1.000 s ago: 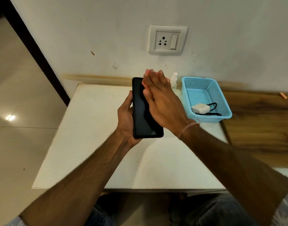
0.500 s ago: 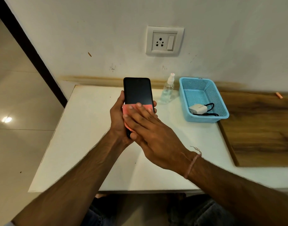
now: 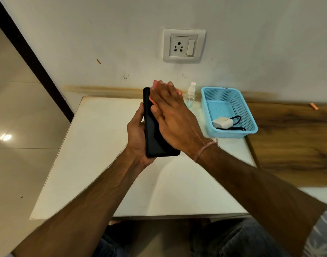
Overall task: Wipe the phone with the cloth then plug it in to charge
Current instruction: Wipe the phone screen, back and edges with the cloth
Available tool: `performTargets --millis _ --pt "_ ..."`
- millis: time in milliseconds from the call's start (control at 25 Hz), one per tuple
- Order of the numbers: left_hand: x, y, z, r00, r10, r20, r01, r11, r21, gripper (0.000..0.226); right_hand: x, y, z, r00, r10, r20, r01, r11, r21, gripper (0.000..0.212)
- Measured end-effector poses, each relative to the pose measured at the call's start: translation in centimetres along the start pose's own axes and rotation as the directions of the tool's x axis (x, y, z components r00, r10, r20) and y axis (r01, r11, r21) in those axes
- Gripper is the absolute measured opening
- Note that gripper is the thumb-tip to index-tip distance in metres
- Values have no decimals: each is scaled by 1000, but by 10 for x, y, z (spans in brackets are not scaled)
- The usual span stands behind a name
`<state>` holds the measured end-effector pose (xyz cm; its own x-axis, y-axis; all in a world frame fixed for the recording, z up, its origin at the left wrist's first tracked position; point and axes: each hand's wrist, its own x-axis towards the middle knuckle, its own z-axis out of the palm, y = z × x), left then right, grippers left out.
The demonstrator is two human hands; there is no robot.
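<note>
Looking down past the knees, I see the white bench, its near edge close to me, open surface left of the hands, tiled floor beyond that side and a wooden top adjoining on the right. Above the bench, the left hand curls round the phone from its left edge, screen facing me. The right hand lies flat, fingers straight and together, pressing the pink cloth on the screen's upper part. Farther back, near the wall, stand a spray bottle and a blue basket holding the charger; the socket sits on the wall above.
</note>
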<state>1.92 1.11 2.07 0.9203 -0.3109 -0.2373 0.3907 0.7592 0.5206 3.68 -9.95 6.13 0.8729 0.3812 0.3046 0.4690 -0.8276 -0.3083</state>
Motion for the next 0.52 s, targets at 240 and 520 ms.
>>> performTargets --millis 240,520 --pt "-1 0 2 999 35 40 -32 997 -64 53 -18 -14 6 993 -117 31 116 993 5 50" --pt "-1 8 -2 996 -77 47 75 996 44 82 -80 -12 4 959 -233 164 237 972 -6 53"
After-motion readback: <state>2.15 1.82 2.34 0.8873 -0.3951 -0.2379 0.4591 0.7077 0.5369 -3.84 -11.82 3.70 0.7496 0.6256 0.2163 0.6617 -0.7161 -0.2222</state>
